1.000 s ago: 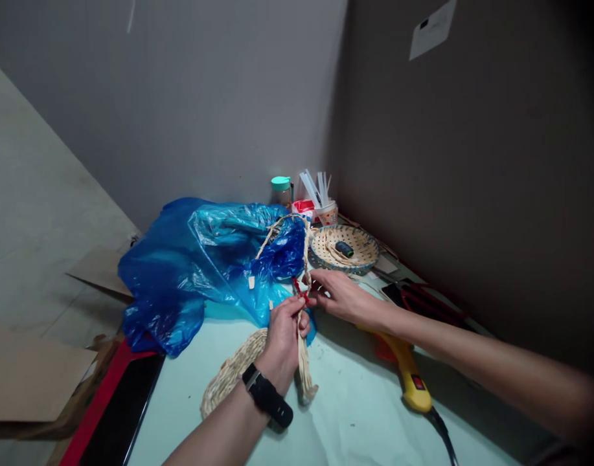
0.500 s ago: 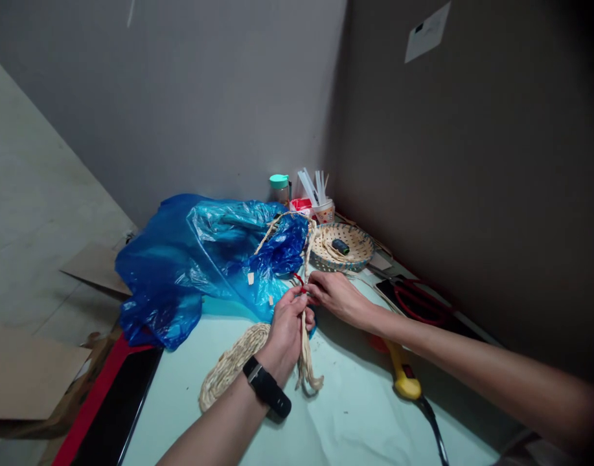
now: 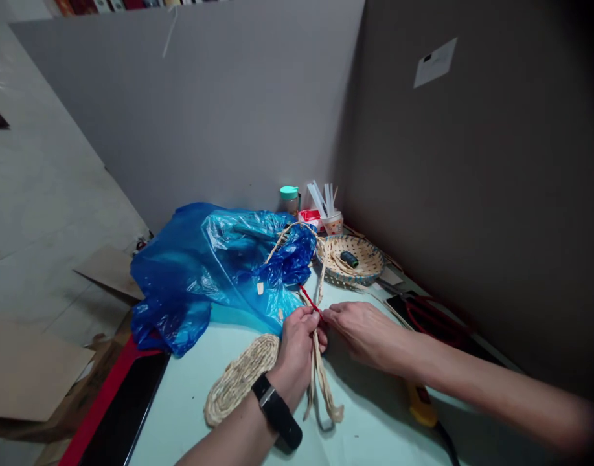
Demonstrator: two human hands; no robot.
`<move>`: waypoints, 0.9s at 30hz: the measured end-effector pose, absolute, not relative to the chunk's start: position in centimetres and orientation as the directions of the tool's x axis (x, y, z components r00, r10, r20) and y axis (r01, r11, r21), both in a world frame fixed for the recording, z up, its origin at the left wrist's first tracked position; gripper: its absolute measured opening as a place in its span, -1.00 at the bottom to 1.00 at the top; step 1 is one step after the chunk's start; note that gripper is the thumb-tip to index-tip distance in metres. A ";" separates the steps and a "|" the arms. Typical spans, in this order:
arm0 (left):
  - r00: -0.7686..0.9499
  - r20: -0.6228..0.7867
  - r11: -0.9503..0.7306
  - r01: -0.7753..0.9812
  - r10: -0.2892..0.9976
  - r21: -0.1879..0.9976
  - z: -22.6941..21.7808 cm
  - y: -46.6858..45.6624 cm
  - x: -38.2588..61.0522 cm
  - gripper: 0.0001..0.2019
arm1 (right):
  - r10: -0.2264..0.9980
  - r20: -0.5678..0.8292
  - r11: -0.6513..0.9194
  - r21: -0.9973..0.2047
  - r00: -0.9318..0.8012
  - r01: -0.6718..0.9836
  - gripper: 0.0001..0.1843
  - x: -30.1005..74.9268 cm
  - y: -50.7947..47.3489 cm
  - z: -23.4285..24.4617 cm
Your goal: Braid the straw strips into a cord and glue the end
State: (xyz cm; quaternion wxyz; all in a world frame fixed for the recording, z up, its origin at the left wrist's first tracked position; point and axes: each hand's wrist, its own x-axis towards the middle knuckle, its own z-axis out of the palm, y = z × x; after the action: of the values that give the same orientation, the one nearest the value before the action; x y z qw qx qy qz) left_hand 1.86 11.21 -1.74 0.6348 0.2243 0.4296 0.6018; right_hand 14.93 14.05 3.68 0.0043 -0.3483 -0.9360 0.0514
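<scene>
My left hand [image 3: 298, 346], with a black watch on its wrist, is closed around a bundle of pale straw strands [image 3: 322, 382] and a red cord [image 3: 308, 299]. My right hand [image 3: 362, 332] meets it fingertip to fingertip, pinching the same strands and cord. The strands run up toward the blue plastic bag [image 3: 214, 262] and hang loose below my hands. A coiled straw mat [image 3: 241, 378] lies on the pale green table [image 3: 180, 401] just left of my left wrist.
A small woven basket [image 3: 351, 260] holding a dark spool sits behind my hands. A cup of white sticks [image 3: 330, 217] and a teal-capped jar [image 3: 289, 198] stand in the corner. Red-handled scissors [image 3: 425, 317] and a yellow tool [image 3: 422, 406] lie to the right. Grey walls close in behind and right.
Both hands have drawn nearer to me and lower on the table, still joined on the strands and red cord. The strands' loose ends have swung out below my left hand.
</scene>
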 end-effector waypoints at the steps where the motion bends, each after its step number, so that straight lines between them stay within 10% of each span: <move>1: -0.103 -0.274 0.168 -0.574 0.956 0.802 -1.8 11.3 1.9 -0.79 | 0.642 -0.031 0.761 -0.096 -0.766 0.642 -0.78 15.0 13.8 4.0; 13: -0.140 -0.305 0.159 -0.616 0.942 0.772 -2.2 11.5 1.7 -0.82 | 0.444 -0.092 0.890 -0.073 -0.891 0.451 -0.77 15.1 13.7 5.1; 27: -0.239 -0.251 0.126 -0.439 0.938 0.890 -1.7 11.2 2.2 -0.86 | 0.741 -0.071 0.671 0.047 -0.668 0.740 -0.77 11.0 20.4 4.7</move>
State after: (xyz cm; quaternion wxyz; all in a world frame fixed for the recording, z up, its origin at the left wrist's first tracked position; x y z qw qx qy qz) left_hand 2.17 11.19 -1.73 0.5631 0.2517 0.4959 0.6113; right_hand 10.99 20.45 4.72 -0.0423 -0.4055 -0.9131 -0.0070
